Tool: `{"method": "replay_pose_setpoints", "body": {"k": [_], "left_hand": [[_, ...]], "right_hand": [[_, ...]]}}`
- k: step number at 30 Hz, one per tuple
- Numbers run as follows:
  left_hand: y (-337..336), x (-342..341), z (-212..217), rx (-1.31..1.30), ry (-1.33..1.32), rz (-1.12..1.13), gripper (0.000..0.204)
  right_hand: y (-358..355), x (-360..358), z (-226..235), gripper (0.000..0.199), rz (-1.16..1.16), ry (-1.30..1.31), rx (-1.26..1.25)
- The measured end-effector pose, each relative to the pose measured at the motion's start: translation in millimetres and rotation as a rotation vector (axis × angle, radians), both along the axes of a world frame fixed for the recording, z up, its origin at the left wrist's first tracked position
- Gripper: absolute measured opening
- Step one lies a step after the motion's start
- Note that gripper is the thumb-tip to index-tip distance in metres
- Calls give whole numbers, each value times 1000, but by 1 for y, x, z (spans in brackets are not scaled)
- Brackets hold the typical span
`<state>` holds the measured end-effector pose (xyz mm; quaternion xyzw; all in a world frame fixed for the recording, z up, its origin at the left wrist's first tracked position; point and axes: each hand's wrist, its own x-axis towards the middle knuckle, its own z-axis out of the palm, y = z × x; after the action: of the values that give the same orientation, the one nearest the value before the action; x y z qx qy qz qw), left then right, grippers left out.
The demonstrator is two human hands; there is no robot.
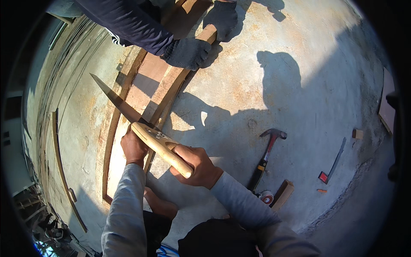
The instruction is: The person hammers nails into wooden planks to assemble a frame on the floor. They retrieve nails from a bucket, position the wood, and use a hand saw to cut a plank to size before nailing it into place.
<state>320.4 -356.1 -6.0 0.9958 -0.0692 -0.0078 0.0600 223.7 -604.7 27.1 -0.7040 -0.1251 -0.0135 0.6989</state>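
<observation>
My right hand [195, 165] is wrapped round the pale wooden handle of a handsaw [156, 145]. Its tapered blade points up and to the left across a long wooden frame [112, 122]. Just below the saw, my left hand [134, 147] is closed at the frame's right-hand wooden beam [169, 85]; the saw handle partly hides its fingers. Farther up, a co-worker's two hands in dark gloves [187, 54] grip that same beam. I cannot tell whether the saw's teeth touch the wood.
A claw hammer [267, 156] lies to the right, near a round tape [266, 197] and a wood block [282, 195]. Beyond are a metal blade with a red end [334, 165] and a small block [357, 134]. A thin curved strip [60, 158] and long rods [47, 85] lie left.
</observation>
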Motion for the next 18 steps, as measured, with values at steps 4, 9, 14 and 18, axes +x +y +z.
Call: {"method": "replay_pose_setpoints", "body": {"k": [4, 9, 14, 18], "left_hand": [[-6, 0, -7, 28, 16, 114, 44], [-6, -2, -8, 15, -11, 129, 44], [-4, -1, -2, 15, 8, 76, 42], [-10, -2, -4, 45, 7, 132, 42]], "right_hand": [[-88, -102, 11, 22, 93, 12, -156], [-61, -72, -11, 26, 75, -27, -194], [-31, -41, -10, 29, 24, -3, -113], [-96, -107, 8, 19, 66, -40, -278]]}}
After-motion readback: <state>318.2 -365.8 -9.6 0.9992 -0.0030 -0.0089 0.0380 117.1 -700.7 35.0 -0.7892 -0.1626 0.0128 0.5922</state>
